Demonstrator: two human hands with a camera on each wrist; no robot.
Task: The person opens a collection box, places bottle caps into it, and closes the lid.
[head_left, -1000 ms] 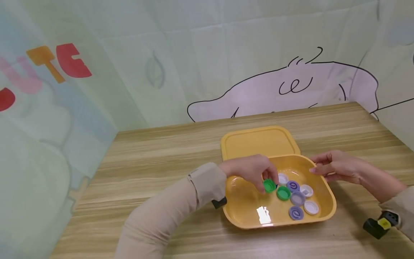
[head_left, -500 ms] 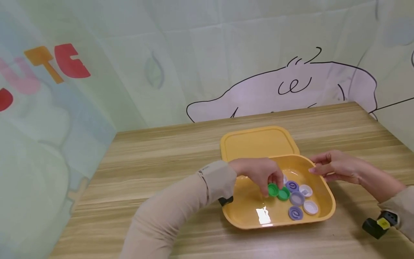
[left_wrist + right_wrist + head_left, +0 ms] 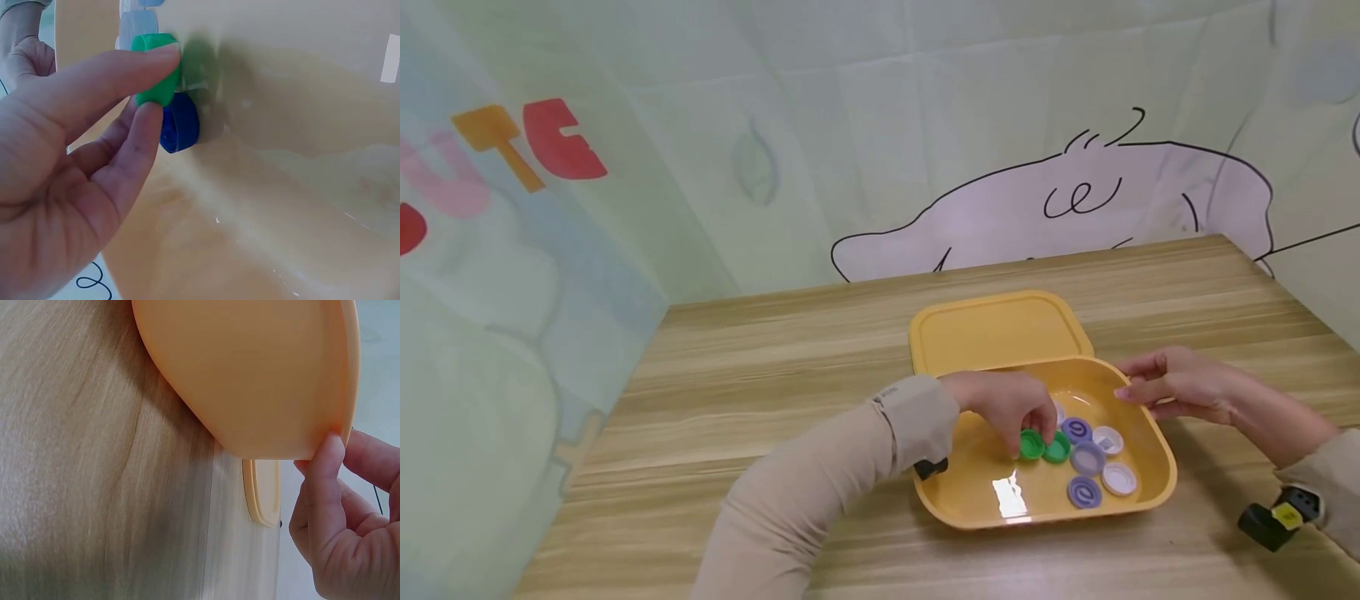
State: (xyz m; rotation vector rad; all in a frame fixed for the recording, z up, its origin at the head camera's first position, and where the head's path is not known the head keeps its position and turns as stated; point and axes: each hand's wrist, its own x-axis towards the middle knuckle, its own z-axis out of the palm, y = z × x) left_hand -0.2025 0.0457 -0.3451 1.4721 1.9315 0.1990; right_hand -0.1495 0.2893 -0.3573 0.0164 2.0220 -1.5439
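Note:
My left hand [image 3: 1009, 404] reaches into the yellow plastic box [image 3: 962, 508] and pinches a green bottle cap [image 3: 157, 69] between thumb and fingers. Right beside that cap sits a second green bottle cap [image 3: 1057, 448]. In the left wrist view a dark blue cap [image 3: 180, 122] stands close under the fingertips; the hand hides it from the head view. Purple caps [image 3: 1084, 492] and white caps [image 3: 1119, 479] lie grouped in the box's right half. At the far right corner, my right hand [image 3: 1183, 385] grips the box rim, thumb and fingers on either side of the wall [image 3: 250, 375].
A yellow lid [image 3: 1000, 329] lies flat on the wooden table [image 3: 760, 375] behind the box, partly under or against its back edge. Behind the table hangs a printed cloth [image 3: 790, 125] with a cartoon drawing and letters.
My left hand has moved a little to the right and down with the green cap, bringing it beside the other green cap. The right hand stays on the rim.

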